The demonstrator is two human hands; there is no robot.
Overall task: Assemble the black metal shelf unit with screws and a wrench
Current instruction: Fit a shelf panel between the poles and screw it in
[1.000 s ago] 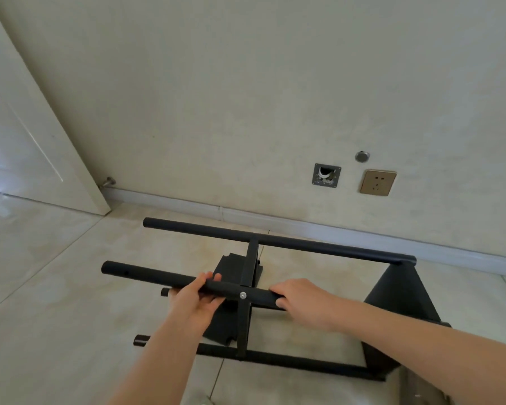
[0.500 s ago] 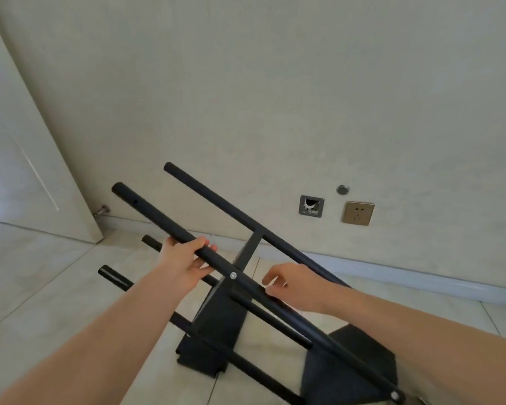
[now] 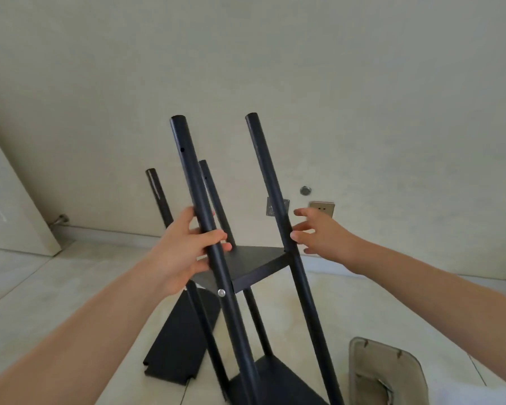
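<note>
Tiled floor (image 3: 362, 302) is bearing the near-upright shelf unit (image 3: 254, 267); left hand (image 3: 184, 252) is grasping the front pole (image 3: 199, 206), right hand (image 3: 319, 232) is spreading released beside another.

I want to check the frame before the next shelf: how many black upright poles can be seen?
4: near-left pole gripped by the left hand; near-right pole by the right hand; far-left pole; middle rear pole. None seems hidden.

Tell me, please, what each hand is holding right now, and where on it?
The left hand grips the black metal shelf frame's near-left upright tube just above the middle shelf panel. The right hand is open, holding nothing.
</note>
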